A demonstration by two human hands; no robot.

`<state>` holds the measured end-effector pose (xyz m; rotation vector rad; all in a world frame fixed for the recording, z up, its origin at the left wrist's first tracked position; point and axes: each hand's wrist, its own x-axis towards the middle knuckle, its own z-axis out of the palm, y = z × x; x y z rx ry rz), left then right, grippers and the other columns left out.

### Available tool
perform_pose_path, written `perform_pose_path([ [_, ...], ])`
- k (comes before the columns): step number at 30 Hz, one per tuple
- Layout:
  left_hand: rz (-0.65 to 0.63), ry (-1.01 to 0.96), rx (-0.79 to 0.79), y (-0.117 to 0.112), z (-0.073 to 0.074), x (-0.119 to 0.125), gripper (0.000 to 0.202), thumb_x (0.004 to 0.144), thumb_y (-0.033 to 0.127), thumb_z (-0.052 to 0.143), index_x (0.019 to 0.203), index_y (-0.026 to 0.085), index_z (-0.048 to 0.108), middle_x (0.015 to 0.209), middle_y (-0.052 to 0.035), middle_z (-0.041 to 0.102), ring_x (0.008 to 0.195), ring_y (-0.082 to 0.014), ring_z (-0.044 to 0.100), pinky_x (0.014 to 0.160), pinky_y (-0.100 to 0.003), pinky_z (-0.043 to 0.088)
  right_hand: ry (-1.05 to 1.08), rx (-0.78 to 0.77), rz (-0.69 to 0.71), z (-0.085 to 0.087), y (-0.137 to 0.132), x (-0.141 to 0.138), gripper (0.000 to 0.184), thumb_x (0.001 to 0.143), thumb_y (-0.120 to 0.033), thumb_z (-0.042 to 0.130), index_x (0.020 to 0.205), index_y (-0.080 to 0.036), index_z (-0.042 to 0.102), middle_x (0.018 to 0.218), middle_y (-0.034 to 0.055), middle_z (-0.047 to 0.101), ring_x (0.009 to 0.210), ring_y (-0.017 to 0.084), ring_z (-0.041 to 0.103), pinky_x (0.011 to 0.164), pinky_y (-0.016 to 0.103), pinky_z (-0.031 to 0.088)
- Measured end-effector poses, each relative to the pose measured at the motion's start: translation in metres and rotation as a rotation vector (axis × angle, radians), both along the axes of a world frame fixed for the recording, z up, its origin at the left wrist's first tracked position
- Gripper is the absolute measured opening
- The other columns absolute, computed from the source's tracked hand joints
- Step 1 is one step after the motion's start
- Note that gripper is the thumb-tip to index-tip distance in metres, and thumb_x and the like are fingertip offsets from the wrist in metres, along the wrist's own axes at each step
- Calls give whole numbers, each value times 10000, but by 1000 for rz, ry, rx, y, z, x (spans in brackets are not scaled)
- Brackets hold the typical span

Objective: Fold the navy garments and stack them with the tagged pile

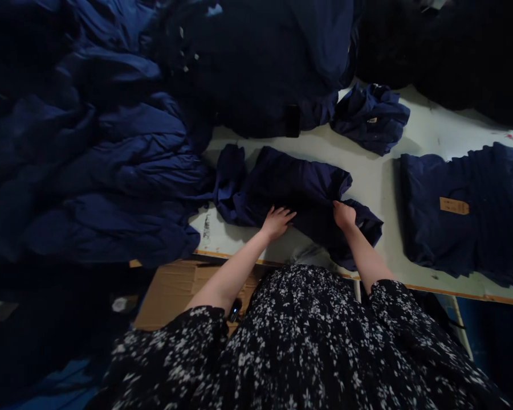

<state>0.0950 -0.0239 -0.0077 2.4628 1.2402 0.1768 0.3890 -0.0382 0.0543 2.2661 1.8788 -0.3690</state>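
A crumpled navy garment (290,193) lies on the white work table (367,176) right in front of me. My left hand (277,222) rests on its near edge with the fingers spread, pressing on the cloth. My right hand (344,215) has its fingers closed on a fold of the same garment. A small bunched navy garment (371,118) sits further back, apart from both hands. To the right lies a flatter navy garment (461,210) with a tan paper tag (454,205) on it.
A large heap of navy garments (102,154) rises on the left, and more dark cloth (256,62) is piled along the back of the table. Below the table's near edge is a cardboard sheet (175,293). My dark floral sleeves and front fill the bottom of the view.
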Motion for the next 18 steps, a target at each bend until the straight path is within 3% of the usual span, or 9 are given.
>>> perform_pose_path([
  [3,58,-121,80,9,12,-20,525,946,399,664,1460,292,658,1588,-112,563,1555,-335,401,1325,-623,87,74,96,55,7,-9,18,416,1043,-315,514,1428,-246,657,1394,118,709,1256,277,652,1015,363,504],
  [5,335,-156,149,16,21,-40,618,956,447,649,1539,255,579,1678,-144,436,1613,-367,275,1315,-657,20,39,196,64,9,-23,28,494,1017,-418,588,1478,-242,623,1520,138,615,1385,328,548,1111,453,459],
  [8,906,-113,135,29,31,-69,872,919,514,688,1661,175,380,1755,-236,203,1633,-468,110,1262,-753,77,-66,232,-104,4,-46,35,716,970,-573,637,1593,-249,500,1654,215,426,1469,446,422,1088,619,443],
  [10,1109,-71,13,38,32,-81,1006,855,522,755,1680,141,322,1738,-286,199,1600,-519,188,1228,-752,214,-51,168,-217,-2,-54,32,770,977,-563,629,1644,-241,419,1636,272,402,1415,467,479,1025,610,484],
  [12,1100,-70,-101,46,30,-81,876,863,421,737,1629,134,423,1663,-274,387,1524,-478,390,1211,-651,350,23,119,-258,-10,-52,25,679,1007,-447,591,1630,-222,444,1531,291,495,1300,430,589,990,546,516],
  [15,941,-159,-146,53,29,-59,531,926,226,554,1441,130,645,1412,-197,674,1348,-362,611,1151,-477,471,221,149,-282,-18,-32,10,488,984,-245,532,1455,-174,636,1328,252,637,1157,359,676,1000,486,526],
  [18,773,-287,-72,55,40,-15,489,924,163,485,1355,133,715,1334,-168,729,1279,-327,654,1109,-430,506,509,259,-348,-21,-3,-8,369,906,-184,560,1222,-160,749,1211,185,722,1131,309,693,1059,461,517],
])
